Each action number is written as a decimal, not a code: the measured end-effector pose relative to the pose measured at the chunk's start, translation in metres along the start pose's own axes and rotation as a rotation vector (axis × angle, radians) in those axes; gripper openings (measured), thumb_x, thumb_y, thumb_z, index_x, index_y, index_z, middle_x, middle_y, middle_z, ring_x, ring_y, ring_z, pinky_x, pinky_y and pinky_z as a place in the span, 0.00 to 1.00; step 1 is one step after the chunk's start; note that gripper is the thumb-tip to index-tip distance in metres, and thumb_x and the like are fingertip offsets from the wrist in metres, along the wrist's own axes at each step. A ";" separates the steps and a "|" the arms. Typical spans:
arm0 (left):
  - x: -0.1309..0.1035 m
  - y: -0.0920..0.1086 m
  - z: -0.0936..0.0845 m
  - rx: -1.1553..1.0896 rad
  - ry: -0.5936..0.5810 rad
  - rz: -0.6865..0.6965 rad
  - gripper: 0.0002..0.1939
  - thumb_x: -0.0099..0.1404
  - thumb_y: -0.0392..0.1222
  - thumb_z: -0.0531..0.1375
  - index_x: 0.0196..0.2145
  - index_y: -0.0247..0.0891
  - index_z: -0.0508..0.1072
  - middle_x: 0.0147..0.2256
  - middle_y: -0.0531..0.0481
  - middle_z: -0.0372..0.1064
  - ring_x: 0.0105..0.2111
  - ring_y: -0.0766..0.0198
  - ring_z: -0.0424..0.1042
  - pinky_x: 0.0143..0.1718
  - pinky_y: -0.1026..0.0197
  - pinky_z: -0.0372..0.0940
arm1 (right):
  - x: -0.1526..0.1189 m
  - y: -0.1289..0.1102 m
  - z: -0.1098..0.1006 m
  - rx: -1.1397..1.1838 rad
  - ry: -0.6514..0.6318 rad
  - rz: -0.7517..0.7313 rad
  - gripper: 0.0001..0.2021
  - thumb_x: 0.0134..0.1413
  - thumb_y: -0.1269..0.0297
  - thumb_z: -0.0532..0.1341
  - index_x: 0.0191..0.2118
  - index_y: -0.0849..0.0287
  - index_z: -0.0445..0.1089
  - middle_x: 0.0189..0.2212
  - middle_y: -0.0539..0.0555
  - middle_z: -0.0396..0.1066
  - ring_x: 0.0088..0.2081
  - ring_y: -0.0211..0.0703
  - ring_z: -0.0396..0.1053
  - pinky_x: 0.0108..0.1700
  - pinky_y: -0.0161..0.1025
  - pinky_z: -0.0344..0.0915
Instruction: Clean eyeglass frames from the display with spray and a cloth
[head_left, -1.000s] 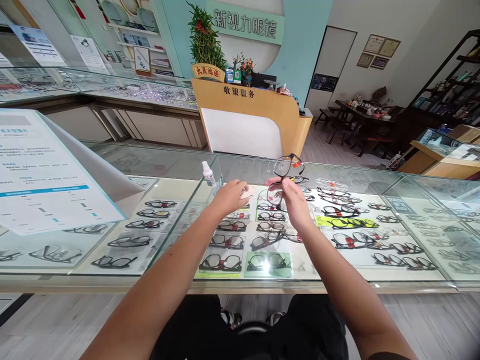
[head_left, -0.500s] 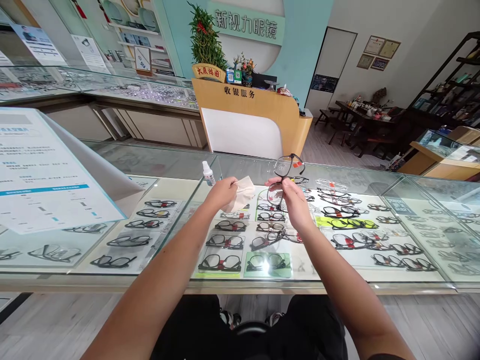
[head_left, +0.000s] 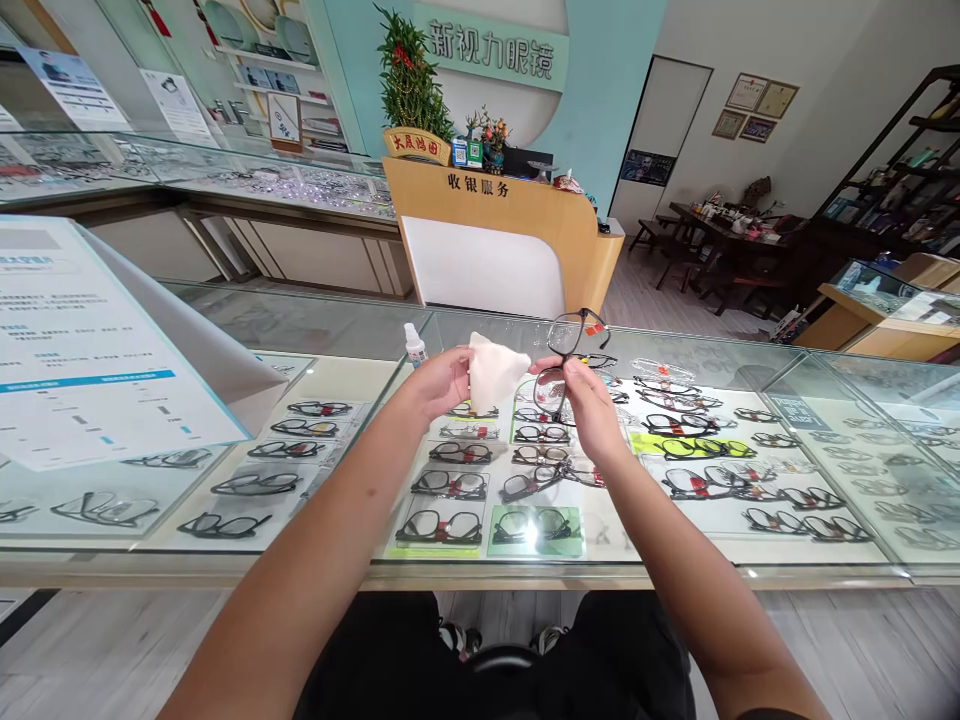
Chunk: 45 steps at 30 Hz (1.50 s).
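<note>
My left hand (head_left: pixel 444 382) is closed on a pale cleaning cloth (head_left: pixel 498 374), which spreads out to the right of the fingers. My right hand (head_left: pixel 588 398) pinches a pair of dark-framed eyeglasses (head_left: pixel 568 333) near the bridge. The glasses are held upright on end, one lens above the other, with an orange-red tag on the upper lens. A small gap lies between the cloth and the glasses. Behind my left hand a small white bottle (head_left: pixel 413 343) stands on the glass counter, its lower part hidden by the hand.
Under the glass top of the display counter (head_left: pixel 600 572) lie several rows of eyeglasses (head_left: pixel 446 525). A folded printed sign (head_left: pixel 112 345) stands on the left. Beyond the counter is a wooden cashier desk (head_left: pixel 502 215) with a plant (head_left: pixel 414 85) by it.
My left hand has turned and shifted slightly, and the cloth has moved right, nearer the glasses, more spread out. My right hand and the glasses have hardly moved.
</note>
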<state>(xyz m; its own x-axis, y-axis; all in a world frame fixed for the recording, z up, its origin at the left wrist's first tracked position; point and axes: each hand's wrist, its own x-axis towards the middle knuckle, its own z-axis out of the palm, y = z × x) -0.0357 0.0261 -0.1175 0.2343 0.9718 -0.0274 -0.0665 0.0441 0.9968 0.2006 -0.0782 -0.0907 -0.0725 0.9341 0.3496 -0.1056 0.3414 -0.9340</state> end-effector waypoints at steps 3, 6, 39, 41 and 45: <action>-0.010 0.008 0.001 -0.125 -0.048 -0.076 0.18 0.61 0.45 0.69 0.48 0.37 0.79 0.46 0.39 0.82 0.47 0.50 0.81 0.49 0.48 0.77 | 0.000 0.000 0.000 -0.023 0.004 0.002 0.19 0.76 0.49 0.56 0.45 0.52 0.81 0.51 0.56 0.81 0.48 0.51 0.72 0.53 0.46 0.66; -0.016 0.012 0.002 -0.328 -0.067 -0.154 0.25 0.57 0.34 0.72 0.53 0.39 0.77 0.48 0.45 0.82 0.46 0.57 0.82 0.50 0.54 0.76 | 0.001 -0.001 0.000 -0.030 -0.009 -0.009 0.19 0.76 0.49 0.56 0.44 0.52 0.81 0.50 0.56 0.81 0.47 0.50 0.72 0.53 0.46 0.66; -0.027 0.026 0.019 -0.500 -0.191 -0.140 0.14 0.56 0.31 0.71 0.41 0.38 0.82 0.33 0.50 0.76 0.26 0.65 0.68 0.23 0.64 0.58 | -0.006 -0.017 0.006 -0.125 -0.363 0.054 0.23 0.74 0.40 0.59 0.44 0.53 0.84 0.41 0.55 0.79 0.46 0.50 0.72 0.56 0.45 0.67; -0.029 0.025 0.018 -0.479 -0.210 -0.110 0.17 0.54 0.32 0.74 0.42 0.39 0.83 0.35 0.49 0.78 0.28 0.65 0.69 0.26 0.64 0.61 | -0.006 -0.019 0.007 -0.126 -0.370 0.054 0.24 0.73 0.40 0.59 0.44 0.53 0.84 0.41 0.55 0.79 0.46 0.50 0.71 0.55 0.45 0.68; -0.035 0.027 0.021 -0.472 -0.252 -0.038 0.26 0.51 0.42 0.81 0.48 0.41 0.83 0.41 0.47 0.81 0.35 0.58 0.76 0.35 0.59 0.69 | -0.006 -0.021 0.008 -0.112 -0.382 0.047 0.24 0.73 0.39 0.59 0.44 0.52 0.84 0.41 0.55 0.79 0.46 0.51 0.71 0.56 0.46 0.68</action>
<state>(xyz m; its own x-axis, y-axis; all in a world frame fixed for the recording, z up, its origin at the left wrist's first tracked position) -0.0257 -0.0112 -0.0883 0.4670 0.8841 0.0144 -0.4691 0.2339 0.8516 0.1950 -0.0922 -0.0724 -0.4408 0.8499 0.2889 0.0142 0.3284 -0.9444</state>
